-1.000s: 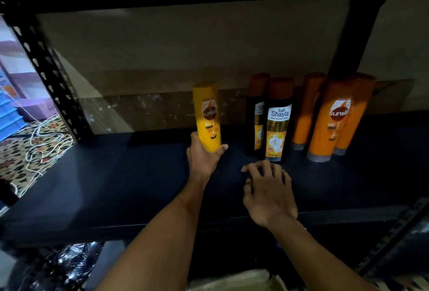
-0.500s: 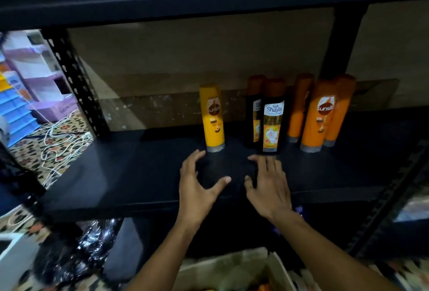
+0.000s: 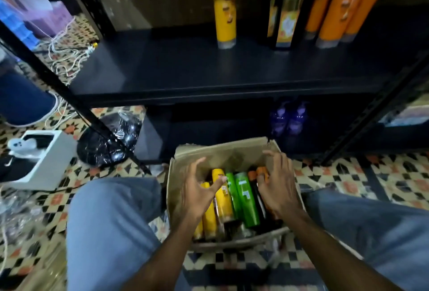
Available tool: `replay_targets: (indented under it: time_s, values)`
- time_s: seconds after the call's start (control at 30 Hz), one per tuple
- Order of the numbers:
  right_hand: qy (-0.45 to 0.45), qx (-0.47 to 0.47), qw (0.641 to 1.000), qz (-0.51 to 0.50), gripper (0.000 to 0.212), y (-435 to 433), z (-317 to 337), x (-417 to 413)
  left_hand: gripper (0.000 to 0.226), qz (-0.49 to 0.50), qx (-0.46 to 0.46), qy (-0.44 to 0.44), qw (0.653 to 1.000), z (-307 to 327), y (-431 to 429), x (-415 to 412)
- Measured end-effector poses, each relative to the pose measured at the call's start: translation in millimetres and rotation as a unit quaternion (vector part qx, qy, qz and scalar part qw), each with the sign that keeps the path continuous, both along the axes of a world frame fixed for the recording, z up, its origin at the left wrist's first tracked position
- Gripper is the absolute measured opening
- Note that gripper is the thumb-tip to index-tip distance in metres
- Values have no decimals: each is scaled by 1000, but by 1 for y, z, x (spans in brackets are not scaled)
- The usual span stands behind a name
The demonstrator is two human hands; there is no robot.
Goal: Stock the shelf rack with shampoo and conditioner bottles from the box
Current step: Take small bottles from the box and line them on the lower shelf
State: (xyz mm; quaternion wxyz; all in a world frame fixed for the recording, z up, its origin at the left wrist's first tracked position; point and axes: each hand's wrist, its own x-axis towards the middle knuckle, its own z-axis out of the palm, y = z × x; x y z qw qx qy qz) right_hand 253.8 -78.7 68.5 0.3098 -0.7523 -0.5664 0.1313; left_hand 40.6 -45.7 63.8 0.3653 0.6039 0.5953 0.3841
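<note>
A cardboard box [image 3: 232, 151] stands on the floor between my knees. Yellow bottles [image 3: 222, 200], green bottles [image 3: 246, 200] and dark bottles with orange caps [image 3: 251, 174] lie in it. My left hand [image 3: 197, 195] hovers over the yellow bottles with its fingers spread, holding nothing. My right hand [image 3: 276, 186] reaches over the dark bottles, fingertips at an orange cap and thumb lifted away. On the black shelf [image 3: 185, 70] stand a yellow bottle [image 3: 224, 11], two dark bottles [image 3: 287, 9] and several orange bottles [image 3: 336, 11].
Two purple bottles [image 3: 287, 118] stand on the lower shelf behind the box. A slanted black rack post [image 3: 69, 95] crosses at left. A black plastic bag [image 3: 111, 142], a white box [image 3: 41, 160] and loose white cables [image 3: 65, 58] lie on the patterned floor.
Both hands have left the shelf and come down over the box. My view has tipped down from the shelf to the floor. The yellow bottle stays standing on the shelf.
</note>
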Motion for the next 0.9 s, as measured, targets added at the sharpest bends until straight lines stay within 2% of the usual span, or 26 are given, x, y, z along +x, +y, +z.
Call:
replay_targets:
  time_s: [0.13,0.3,0.4,0.57,0.8,0.9]
  values:
    - [16,-70,997,-32,58,-17,-24,7,70,50,-88,-10,995,-33,-10,-6]
    - [20,-142,989,-44,59,-14,-49,16,72,52,-130,-9,990,-55,5,-2]
    - [31,-222,973,-52,65,-8,-73,20,71,39,-162,-2,986,-78,10,2]
    - [102,-332,935,-74,77,2,-129,22,68,2,-212,35,977,-128,17,18]
    - [140,-390,902,-120,82,31,-194,32,90,6,-317,50,947,-195,42,33]
    - [115,-390,903,-140,80,40,-208,30,93,24,-354,49,934,-213,51,36]
